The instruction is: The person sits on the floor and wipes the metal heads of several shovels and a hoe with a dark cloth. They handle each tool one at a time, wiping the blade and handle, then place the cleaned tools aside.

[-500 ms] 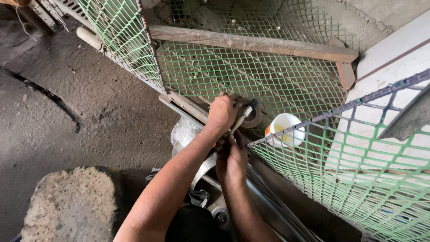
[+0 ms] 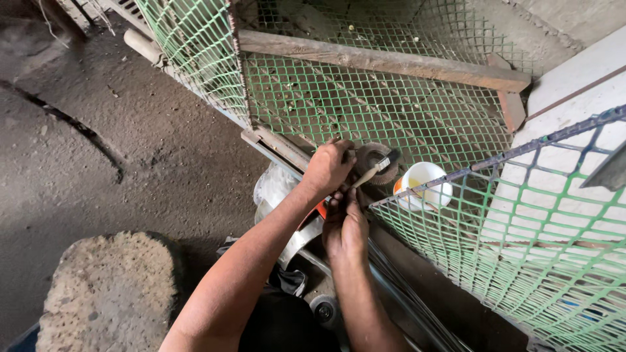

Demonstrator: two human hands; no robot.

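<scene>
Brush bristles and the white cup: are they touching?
Apart. The head view shows the brush, held in the left hand, with its bristles over a round dark part, and a plain gap of green mesh before the white cup.

Green plastic mesh (image 2: 365,104) covers a wooden-framed cage, with a weathered wooden beam (image 2: 385,62) running across it. A second mesh panel (image 2: 521,241) hangs to the right, edged by a dark bar (image 2: 554,133). The ground is dusty packed dirt (image 2: 98,143), marked by a dark crack (image 2: 78,127). A rough, pitted stone block (image 2: 107,293) sits at lower left. Pale boards (image 2: 574,85) lie at right.
</scene>
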